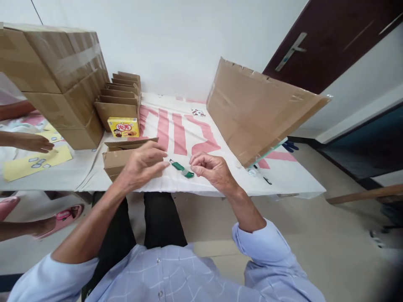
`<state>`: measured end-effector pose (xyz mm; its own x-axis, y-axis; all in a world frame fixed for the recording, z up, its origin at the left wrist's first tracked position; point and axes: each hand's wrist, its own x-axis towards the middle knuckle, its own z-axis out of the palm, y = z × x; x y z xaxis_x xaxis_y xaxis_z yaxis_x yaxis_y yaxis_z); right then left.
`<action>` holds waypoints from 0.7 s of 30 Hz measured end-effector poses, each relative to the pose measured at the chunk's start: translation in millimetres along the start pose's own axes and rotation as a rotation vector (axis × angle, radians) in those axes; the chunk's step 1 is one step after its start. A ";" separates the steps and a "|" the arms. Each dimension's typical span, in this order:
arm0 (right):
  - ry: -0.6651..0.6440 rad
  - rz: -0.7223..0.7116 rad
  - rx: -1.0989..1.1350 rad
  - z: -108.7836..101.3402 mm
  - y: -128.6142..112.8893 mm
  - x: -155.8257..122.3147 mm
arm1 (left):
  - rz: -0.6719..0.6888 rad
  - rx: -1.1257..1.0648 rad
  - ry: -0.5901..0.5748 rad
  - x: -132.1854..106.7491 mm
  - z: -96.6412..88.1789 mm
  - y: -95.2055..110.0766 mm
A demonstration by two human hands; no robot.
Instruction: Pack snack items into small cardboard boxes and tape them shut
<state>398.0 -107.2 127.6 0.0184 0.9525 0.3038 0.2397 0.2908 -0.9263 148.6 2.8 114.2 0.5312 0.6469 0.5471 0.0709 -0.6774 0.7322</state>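
My left hand [143,164] lies on a small flat cardboard box [119,158] near the table's front edge, fingers stretched out over its top. My right hand [211,167] hovers just to the right, fingers curled, its fingertips at the end of a green and white utility knife [181,168] that lies on the white cloth between my hands. I cannot tell whether the fingers grip the knife.
A yellow snack box [123,126] stands before a row of folded cartons [121,90]. Stacked large boxes [59,79] rise at left. A big cardboard sheet [258,111] leans at right. Another person's hand [33,142] rests by a yellow sheet [34,163]. Pens [289,146] lie far right.
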 end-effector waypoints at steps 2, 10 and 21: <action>-0.002 0.006 -0.007 4.3 3.5 -10.7 | 0.021 -0.116 -0.103 1.6 25.4 3.3; 0.062 0.112 0.026 -4.5 18.4 -48.8 | -0.013 -0.275 -0.339 10.3 73.2 15.8; 0.328 0.163 0.135 -34.0 59.4 -83.8 | 0.014 -0.230 -0.488 32.5 138.7 19.3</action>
<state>443.8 -172.8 54.7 0.3608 0.9141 0.1850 0.0786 0.1679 -0.9827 284.4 -37.8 89.8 0.8654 0.3634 0.3451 -0.0966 -0.5548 0.8264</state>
